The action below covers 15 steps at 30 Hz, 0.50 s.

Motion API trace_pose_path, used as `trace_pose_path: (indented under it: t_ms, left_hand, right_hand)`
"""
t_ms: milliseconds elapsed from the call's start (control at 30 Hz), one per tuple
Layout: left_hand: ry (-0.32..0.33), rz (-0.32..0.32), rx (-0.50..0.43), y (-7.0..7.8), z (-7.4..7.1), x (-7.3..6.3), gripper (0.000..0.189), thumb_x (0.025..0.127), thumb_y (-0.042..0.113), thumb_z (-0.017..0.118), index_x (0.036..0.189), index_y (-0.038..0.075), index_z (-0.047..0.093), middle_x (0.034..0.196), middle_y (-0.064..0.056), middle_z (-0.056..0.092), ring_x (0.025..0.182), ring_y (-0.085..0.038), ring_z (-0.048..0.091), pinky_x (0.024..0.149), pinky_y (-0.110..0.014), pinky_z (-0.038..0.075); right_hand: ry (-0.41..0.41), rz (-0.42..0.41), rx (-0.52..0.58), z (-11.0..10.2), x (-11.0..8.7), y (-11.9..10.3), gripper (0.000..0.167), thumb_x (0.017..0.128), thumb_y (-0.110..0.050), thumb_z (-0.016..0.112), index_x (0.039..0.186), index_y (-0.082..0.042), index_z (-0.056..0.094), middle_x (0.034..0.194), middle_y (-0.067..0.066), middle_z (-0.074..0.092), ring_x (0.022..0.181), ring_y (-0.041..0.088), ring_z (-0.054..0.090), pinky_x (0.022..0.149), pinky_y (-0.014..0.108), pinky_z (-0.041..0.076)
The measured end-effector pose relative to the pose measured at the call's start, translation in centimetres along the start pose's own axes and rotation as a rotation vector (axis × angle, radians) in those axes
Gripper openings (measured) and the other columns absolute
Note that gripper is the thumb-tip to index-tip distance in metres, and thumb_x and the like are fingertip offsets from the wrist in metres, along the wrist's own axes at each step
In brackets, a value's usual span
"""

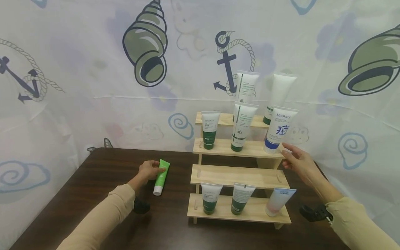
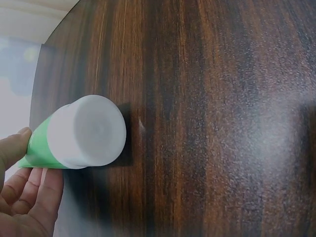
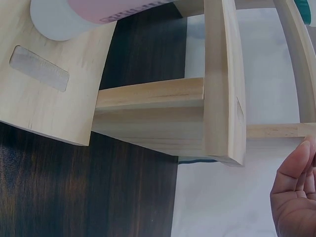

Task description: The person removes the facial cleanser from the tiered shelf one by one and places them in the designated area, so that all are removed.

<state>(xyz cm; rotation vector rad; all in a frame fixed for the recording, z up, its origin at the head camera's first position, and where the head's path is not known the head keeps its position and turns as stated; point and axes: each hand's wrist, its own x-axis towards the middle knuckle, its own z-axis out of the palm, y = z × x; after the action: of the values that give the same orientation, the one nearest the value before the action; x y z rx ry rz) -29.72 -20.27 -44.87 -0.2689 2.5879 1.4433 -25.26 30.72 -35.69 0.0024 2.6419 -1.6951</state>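
Note:
My left hand [image 1: 150,170] pinches a green squeeze tube [image 1: 161,177] between thumb and fingers, above or on the dark table left of the rack. The tube's white cap [image 2: 98,131] points at the camera in the left wrist view. With thumb and fingertips, my right hand [image 1: 301,165] holds the right end of a tier on the stepped wooden display rack [image 1: 237,174]. Close to those fingers stands a white tube with a blue cap [image 1: 279,132]. In the right wrist view the thumb [image 3: 295,158] meets the wood; the other fingertips are partly cut off.
White-and-green tubes [image 1: 210,130] stand on the upper tiers, two of them at the back. The lowest tier bears two more such tubes [image 1: 211,199] and a pink-and-blue tube [image 1: 279,203]. A patterned cloth [image 1: 93,121] hangs behind the dark wooden table [image 1: 103,173].

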Motion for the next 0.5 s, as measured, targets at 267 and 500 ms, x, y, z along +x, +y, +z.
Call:
trace_pose_path:
  t_ms: [267, 500]
  left_hand:
    - [-0.003, 0.010, 0.016, 0.05, -0.03, -0.21, 0.049, 0.088, 0.015, 0.066, 0.126, -0.011, 0.049, 0.120, -0.030, 0.055, 0.099, -0.037, 0.062, 0.074, -0.037, 0.057]
    - [-0.013, 0.020, 0.040, 0.04, -0.12, -0.41, 0.051, 0.090, 0.015, 0.063, 0.128, -0.013, 0.046, 0.121, -0.032, 0.054, 0.103, -0.040, 0.060, 0.075, -0.038, 0.056]
  right_hand:
    - [-0.005, -0.005, 0.020, -0.02, -0.06, -0.01, 0.066, 0.098, -0.034, 0.047, 0.148, 0.000, 0.019, 0.086, -0.007, 0.055, 0.071, 0.003, 0.057, 0.068, 0.018, 0.053]
    - [-0.009, 0.001, 0.022, -0.01, -0.10, -0.05, 0.066, 0.099, -0.033, 0.047, 0.148, 0.000, 0.019, 0.086, -0.006, 0.054, 0.071, 0.002, 0.057, 0.068, 0.019, 0.053]
